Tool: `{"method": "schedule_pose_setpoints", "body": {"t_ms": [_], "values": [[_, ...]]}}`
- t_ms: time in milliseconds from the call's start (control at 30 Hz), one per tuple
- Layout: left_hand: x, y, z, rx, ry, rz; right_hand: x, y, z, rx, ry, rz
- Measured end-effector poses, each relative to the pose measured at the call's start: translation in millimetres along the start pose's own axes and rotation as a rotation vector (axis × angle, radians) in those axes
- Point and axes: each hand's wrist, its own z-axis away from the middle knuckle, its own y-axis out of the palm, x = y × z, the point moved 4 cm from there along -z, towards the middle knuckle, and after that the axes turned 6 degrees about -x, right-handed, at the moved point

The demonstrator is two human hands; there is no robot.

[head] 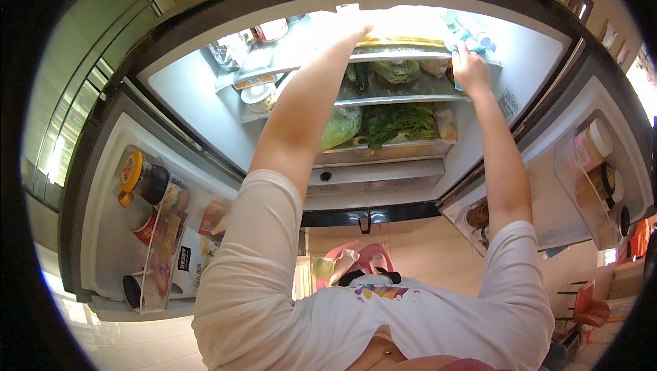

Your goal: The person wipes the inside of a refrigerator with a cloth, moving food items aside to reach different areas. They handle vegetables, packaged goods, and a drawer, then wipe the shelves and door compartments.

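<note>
Both arms reach into an open two-door refrigerator. My left hand (359, 28) is up at the top glass shelf (287, 65), largely washed out by the bright light. Beside it lies a pale thing with a yellow edge (403, 41); whether my fingers grip it is unclear. At the right end of the top shelf, my right hand (471, 72) is closed on a light blue cloth (458, 83), which shows above and below the fingers at the shelf's front edge. Behind that hand stand whitish-blue bottles or packs (477, 34), blurred by glare.
Bagged greens (395, 70) and loose leafy vegetables (400, 122) fill the lower shelves. A lidded white container (258, 94) sits at left. The left door (110, 206) and right door (552, 201) carry jars and packets. Pink plastic things (372, 255) stand on the floor below.
</note>
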Motion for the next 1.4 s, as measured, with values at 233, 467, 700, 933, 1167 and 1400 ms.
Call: {"method": "schedule_pose_setpoints", "body": {"t_ms": [233, 467, 700, 933, 1167, 1400], "values": [[-11, -46, 2, -0.548, 0.181, -0.206, 63, 26, -6, -0.021, 0.034, -0.037], [40, -128, 80, -0.841, 0.092, -0.256, 160, 57, -6, -0.258, -0.238, -0.197], [36, -131, 182, -0.958, 0.289, 0.039, 54, 16, -37, 0.377, -0.027, 0.198], [27, -130, 243, -0.869, 0.287, 0.156, 134, 34, -57, 0.329, -0.013, -0.033], [24, -112, 276, -0.706, 0.317, 0.372, 113, 42, -52, 0.654, -0.118, -0.16], [27, -91, 295, -0.618, 0.409, 0.316, 107, 97, -102, 0.701, 0.085, -0.159]]}}
